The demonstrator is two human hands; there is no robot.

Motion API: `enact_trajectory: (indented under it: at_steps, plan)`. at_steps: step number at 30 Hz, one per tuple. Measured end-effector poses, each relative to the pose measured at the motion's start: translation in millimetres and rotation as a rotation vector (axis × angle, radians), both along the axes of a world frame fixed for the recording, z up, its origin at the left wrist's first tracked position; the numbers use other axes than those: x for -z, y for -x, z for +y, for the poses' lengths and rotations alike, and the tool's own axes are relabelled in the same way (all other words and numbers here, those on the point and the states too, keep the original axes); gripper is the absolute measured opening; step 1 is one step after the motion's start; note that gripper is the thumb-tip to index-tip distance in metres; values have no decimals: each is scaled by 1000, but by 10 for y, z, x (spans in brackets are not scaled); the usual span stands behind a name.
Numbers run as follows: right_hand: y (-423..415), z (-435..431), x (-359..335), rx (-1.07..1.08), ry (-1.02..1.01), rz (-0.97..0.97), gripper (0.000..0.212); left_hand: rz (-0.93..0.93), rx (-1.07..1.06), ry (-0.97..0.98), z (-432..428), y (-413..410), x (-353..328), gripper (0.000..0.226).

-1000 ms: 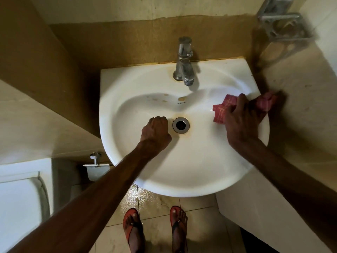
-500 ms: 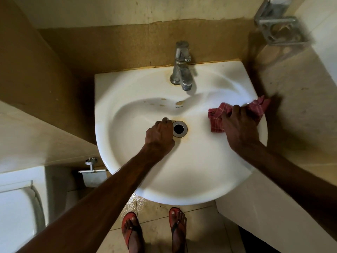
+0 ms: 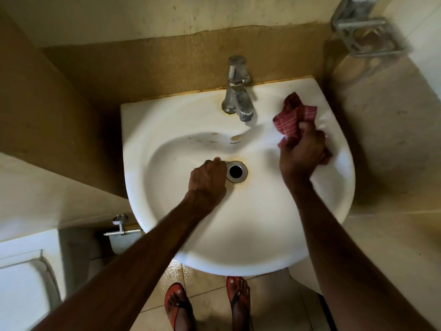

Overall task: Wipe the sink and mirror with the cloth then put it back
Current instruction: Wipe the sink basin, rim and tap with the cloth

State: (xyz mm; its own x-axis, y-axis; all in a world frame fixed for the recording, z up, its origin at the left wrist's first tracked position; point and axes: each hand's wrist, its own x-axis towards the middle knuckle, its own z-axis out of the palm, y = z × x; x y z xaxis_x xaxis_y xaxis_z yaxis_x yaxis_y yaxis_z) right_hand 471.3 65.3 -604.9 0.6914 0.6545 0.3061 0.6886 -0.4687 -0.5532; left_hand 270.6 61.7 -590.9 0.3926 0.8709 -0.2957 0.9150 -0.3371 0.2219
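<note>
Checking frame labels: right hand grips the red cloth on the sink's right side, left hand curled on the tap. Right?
No. The left hand is not on the tap; it sits curled in the sink bowl, just left of the drain, as the head view shows. The right hand does grip the red cloth at the sink's right side.

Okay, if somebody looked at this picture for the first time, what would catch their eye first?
Most likely the red checked cloth, gripped by the right hand at the right rear of the white sink, just right of the tap. Next comes the left hand, a curled fist resting in the basin just left of the drain. A pair of red sandals shows on the floor tiles below the sink's front edge.
</note>
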Motion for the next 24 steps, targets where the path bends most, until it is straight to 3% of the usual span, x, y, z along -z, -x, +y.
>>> enact_trajectory:
  at_steps: [5, 11, 14, 19, 20, 22, 24]
  plan:
    - [452, 186, 210, 32, -11, 328, 64, 52, 92, 22, 6, 50, 10, 56]
    - [951, -83, 226, -306, 6, 499, 32, 57, 113, 35, 112, 54, -37, 41]
    - [826, 23, 190, -161, -46, 663, 21, 78, 131, 52, 138, 78, -36, 45]
    - [182, 295, -134, 193, -391, 960, 24, 103, 143, 64, 86, 70, -51, 53]
    - [77, 289, -252, 245, -434, 950, 24, 111, 149, 60, 75, 63, -57, 54]
    - [-91, 271, -309, 321, -428, 727, 39, 116, 149, 61, 64, 61, -49, 57]
    - [-86, 287, -280, 337, -374, 526, 33, 117, 143, 73, 59, 56, -54, 60]
